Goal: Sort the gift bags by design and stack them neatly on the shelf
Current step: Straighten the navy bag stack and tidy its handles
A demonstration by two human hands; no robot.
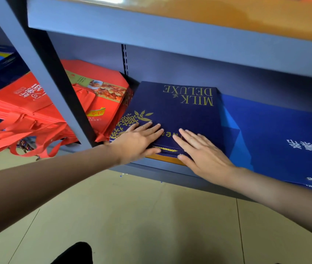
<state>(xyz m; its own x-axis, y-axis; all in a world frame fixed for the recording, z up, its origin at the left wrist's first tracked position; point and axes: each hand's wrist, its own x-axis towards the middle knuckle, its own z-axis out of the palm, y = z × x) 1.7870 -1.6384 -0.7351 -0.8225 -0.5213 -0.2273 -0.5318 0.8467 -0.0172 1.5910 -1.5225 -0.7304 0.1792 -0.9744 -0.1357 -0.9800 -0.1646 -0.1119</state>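
A stack of navy gift bags [172,107] with gold "MILK DELUXE" lettering lies flat on the low shelf [170,168], a gold cord handle showing at its front edge. My left hand [138,140] presses flat on the stack's near left corner, fingers straight. My right hand [203,151] lies flat on the near right part, thumb along the front edge. To the left sits a pile of red bags [101,100] with a food picture. To the right lie bright blue bags [277,136] with white characters.
A grey upright post [56,88] stands between the red piles. More red bags [21,105] with loose red handles hang over the shelf edge at far left. An upper shelf [151,25] overhangs. Beige tiled floor [132,216] lies below.
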